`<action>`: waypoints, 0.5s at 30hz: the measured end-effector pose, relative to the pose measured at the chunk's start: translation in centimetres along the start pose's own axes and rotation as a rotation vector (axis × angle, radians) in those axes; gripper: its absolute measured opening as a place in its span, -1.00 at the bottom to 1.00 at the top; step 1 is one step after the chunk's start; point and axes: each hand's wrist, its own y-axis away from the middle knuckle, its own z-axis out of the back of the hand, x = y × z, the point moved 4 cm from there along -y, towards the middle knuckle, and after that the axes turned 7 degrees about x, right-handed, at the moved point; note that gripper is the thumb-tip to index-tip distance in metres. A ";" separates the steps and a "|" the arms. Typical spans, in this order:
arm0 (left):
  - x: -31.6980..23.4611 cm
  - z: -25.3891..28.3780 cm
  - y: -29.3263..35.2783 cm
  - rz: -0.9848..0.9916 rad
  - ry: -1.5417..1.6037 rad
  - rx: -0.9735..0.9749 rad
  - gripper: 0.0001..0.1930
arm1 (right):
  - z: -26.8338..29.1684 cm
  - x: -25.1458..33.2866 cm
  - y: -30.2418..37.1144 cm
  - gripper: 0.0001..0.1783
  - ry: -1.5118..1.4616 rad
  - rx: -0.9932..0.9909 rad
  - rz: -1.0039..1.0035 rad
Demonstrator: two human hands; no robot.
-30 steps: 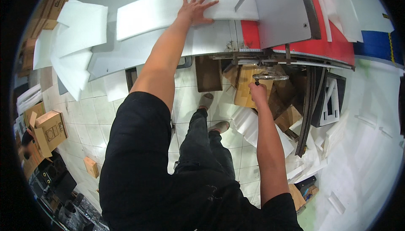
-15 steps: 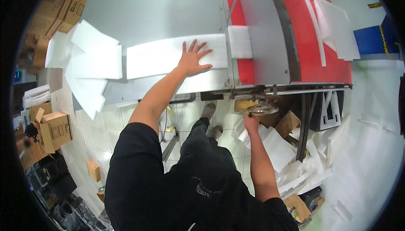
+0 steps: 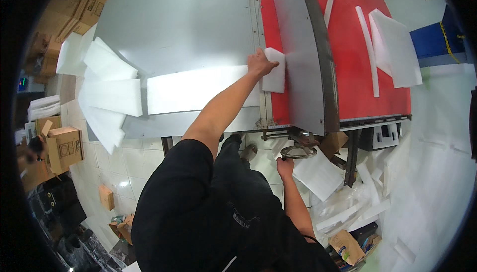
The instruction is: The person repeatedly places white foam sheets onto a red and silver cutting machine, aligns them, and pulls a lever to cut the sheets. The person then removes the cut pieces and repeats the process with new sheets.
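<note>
My left hand reaches over the grey metal table and grips the upper left edge of a small white foam piece. This piece lies slightly askew across the red strip, beside the upright grey metal plate. A long white foam strip lies flat on the grey table top, under my left forearm. Below the table's front edge my right hand is closed round the handle at the left rim of a metal handwheel.
Several white foam sheets overhang the table's left end. More foam lies on the red surface beyond the plate. Foam scraps and plastic cover the floor at right. Cardboard boxes stand at left.
My left hand has left the long foam strip and moved right to take hold of the small foam piece. My right hand has shifted down and left with the turning handwheel's handle.
</note>
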 end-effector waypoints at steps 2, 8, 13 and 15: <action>0.8 0.9 -0.9 0.016 0.387 -0.024 -0.16 | 0.5 0.5 0.1 -0.66 0.032 0.001 0.007; 16.1 10.8 -5.5 0.301 0.788 -0.441 -0.19 | 1.5 2.6 1.1 -0.66 -0.012 0.040 -0.038; 20.5 13.1 4.1 0.044 -0.088 -0.136 -0.04 | 0.2 0.0 0.3 -0.66 -0.009 -0.022 -0.031; 20.9 11.4 10.8 -0.252 -0.512 -0.113 -0.01 | 0.0 -0.3 0.4 -0.65 -0.003 -0.027 -0.029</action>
